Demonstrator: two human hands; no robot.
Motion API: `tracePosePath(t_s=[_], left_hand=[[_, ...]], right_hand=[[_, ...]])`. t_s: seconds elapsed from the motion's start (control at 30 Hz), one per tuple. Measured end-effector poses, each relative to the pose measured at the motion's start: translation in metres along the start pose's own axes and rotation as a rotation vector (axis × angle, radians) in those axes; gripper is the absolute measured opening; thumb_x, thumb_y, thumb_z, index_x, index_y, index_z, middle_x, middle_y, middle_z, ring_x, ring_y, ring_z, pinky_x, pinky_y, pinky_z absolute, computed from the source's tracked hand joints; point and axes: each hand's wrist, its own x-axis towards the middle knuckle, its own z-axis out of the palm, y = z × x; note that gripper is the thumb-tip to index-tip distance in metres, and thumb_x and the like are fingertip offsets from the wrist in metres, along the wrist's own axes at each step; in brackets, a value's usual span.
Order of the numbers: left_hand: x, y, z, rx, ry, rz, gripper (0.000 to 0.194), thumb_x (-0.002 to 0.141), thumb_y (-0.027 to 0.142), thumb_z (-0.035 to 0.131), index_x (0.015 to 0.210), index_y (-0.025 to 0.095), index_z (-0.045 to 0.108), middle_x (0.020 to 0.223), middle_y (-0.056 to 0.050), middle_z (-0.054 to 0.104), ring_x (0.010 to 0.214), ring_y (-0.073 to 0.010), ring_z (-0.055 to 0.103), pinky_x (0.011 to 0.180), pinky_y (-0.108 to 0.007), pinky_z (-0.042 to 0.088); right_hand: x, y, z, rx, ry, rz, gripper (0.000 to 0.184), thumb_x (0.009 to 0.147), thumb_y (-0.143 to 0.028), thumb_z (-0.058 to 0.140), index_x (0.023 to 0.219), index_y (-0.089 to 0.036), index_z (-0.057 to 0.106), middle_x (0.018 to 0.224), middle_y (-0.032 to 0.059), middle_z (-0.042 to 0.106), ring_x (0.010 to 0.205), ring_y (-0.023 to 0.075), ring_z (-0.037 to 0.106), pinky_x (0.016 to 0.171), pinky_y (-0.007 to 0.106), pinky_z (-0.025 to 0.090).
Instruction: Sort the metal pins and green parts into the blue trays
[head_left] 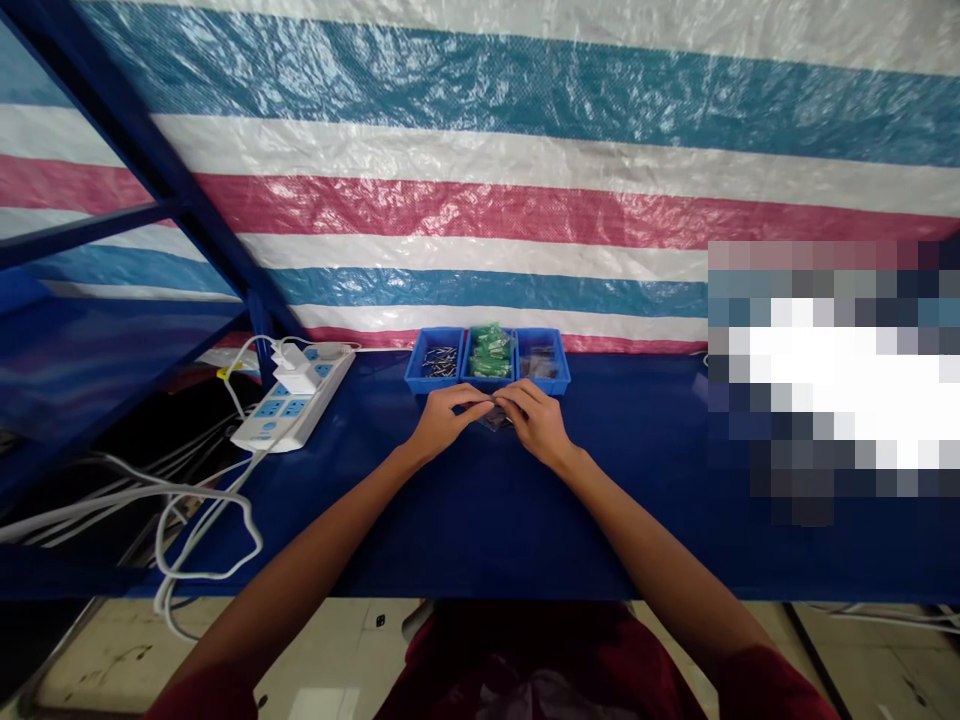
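My left hand [448, 420] and my right hand [537, 420] meet just in front of three small blue bins. Both are closed, thumbs and fingers pinching the top edge of a small clear plastic bag [495, 418]. The bag hangs between them, low over the blue table; what is inside it is too small to tell. Short dark and silvery pieces, like screws, [441, 362] lie in the left bin [434, 386]. Green packets [491, 352] heap up in the middle bin [487, 383]. Flat clear bags [538, 362] lie in the right bin [562, 378].
To the left on the blue table [450, 530] lies a white power strip [296, 400] with a charger [295, 368] plugged in. Loose white cables [202, 575] hang over the left edge. A striped plastic sheet [480, 210] stands behind. The right side is partly blurred out.
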Motion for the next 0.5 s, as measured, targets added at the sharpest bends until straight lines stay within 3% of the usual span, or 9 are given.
tracePosePath(t_s=[0.1, 0.23, 0.5], left_hand=[[0.0002, 0.0006, 0.0003, -0.105, 0.053, -0.103, 0.026, 0.081, 0.040, 0.068, 0.078, 0.014, 0.074, 0.074, -0.006, 0.070, 0.065, -0.0164, 0.062, 0.066, -0.029, 0.051], [0.0007, 0.0025, 0.0019, -0.278, 0.081, -0.252, 0.029, 0.076, 0.040, 0.072, 0.084, 0.013, 0.075, 0.070, -0.006, 0.071, 0.060, -0.0165, 0.062, 0.063, -0.030, 0.053], [0.0011, 0.0032, 0.0030, -0.313, 0.075, -0.309, 0.027, 0.070, 0.040, 0.077, 0.078, 0.015, 0.074, 0.076, -0.006, 0.073, 0.064, -0.0168, 0.063, 0.063, -0.028, 0.052]], right_hand=[[0.0002, -0.0015, -0.0008, -0.002, 0.017, 0.061, 0.025, 0.096, -0.030, 0.046, 0.109, -0.019, 0.065, 0.096, 0.0085, 0.066, 0.077, 0.0158, 0.063, 0.069, 0.027, 0.052], [0.0006, -0.0012, -0.0008, -0.001, -0.025, 0.104, 0.024, 0.096, -0.035, 0.048, 0.095, -0.019, 0.066, 0.084, 0.0062, 0.065, 0.070, 0.0152, 0.060, 0.064, 0.027, 0.049], [0.0004, 0.0012, 0.0002, 0.005, -0.043, 0.068, 0.025, 0.097, -0.031, 0.045, 0.092, -0.019, 0.066, 0.081, 0.0056, 0.066, 0.073, 0.0162, 0.062, 0.071, 0.028, 0.049]])
